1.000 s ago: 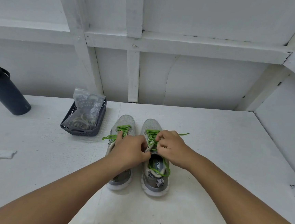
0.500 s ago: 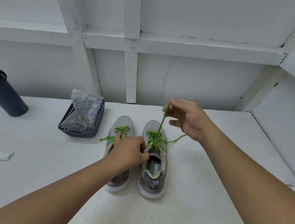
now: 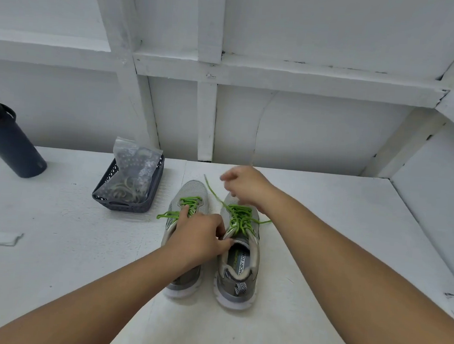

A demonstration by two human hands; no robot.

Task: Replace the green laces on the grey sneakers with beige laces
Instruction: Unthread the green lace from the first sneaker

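Two grey sneakers stand side by side on the white table, toes away from me: the left sneaker (image 3: 192,189) and the right sneaker (image 3: 238,280). Both carry green laces (image 3: 239,217). My left hand (image 3: 201,238) lies over the left sneaker and pinches the inner collar edge of the right sneaker with thumb and fingers. My right hand (image 3: 246,186) hovers, blurred, over the right sneaker's toe. A loose green lace end (image 3: 212,191) rises up and left of that hand, apart from its fingers. Beige laces (image 3: 127,187) lie coiled in a clear bag.
A dark grey basket (image 3: 124,205) holding the bag stands left of the sneakers. A dark bottle (image 3: 9,141) leans at the far left. A crumpled paper scrap (image 3: 0,238) lies front left. White walls close in behind and on the right.
My right hand pulled a green lace end up and away from the right sneaker, then dropped back toward its toe. The lace end now swings free. My left hand stayed put.
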